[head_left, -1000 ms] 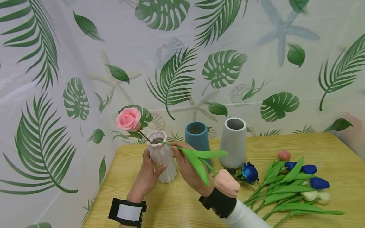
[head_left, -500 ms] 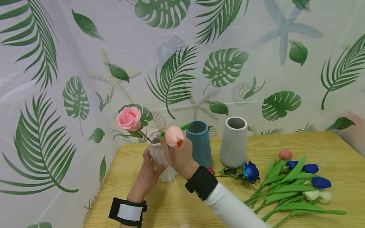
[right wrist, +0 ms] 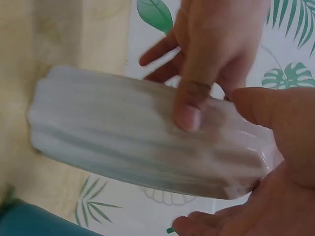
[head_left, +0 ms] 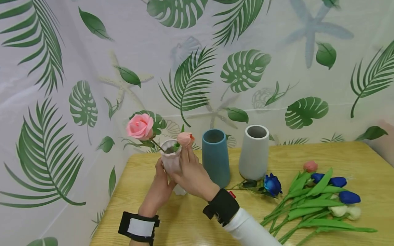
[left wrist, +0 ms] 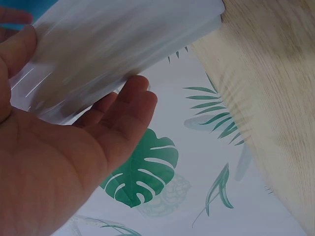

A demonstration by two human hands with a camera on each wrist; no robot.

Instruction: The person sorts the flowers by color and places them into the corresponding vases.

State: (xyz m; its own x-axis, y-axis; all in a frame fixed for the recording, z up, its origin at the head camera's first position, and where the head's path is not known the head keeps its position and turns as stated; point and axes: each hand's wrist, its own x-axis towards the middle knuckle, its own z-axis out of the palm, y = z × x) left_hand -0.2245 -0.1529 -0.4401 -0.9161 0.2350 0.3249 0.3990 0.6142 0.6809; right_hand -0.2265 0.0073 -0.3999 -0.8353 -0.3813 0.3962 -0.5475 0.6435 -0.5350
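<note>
"White fluted vase (head_left: 169, 164): position?" the first observer asks.

"At the left part of the wooden table (head_left: 197, 222), held in the person's left hand (head_left: 157, 191), fingers curled round its side, thumb across the front," the second answers.

"Right hand (head_left: 195, 176)?"

"Thumb and fingers on either side of the vase's upper end, per the right wrist view. Firm grip or mere contact: cannot tell."

"Pink tulip (head_left: 185, 139)?"

"Bloom just above the rim, at the right fingertips. Stem largely hidden."

"Pink rose (head_left: 140, 126)?"

"Stem in the mouth of the same vase, head leaning out to the left."

"Nearby?"

"Blue vase (head_left: 214, 160) just beside the right hand; grey vase (head_left: 253, 153) next to it. Blue rose (head_left: 272, 184) lying near that one; tulip bunch (head_left: 317, 201) further right."
</note>
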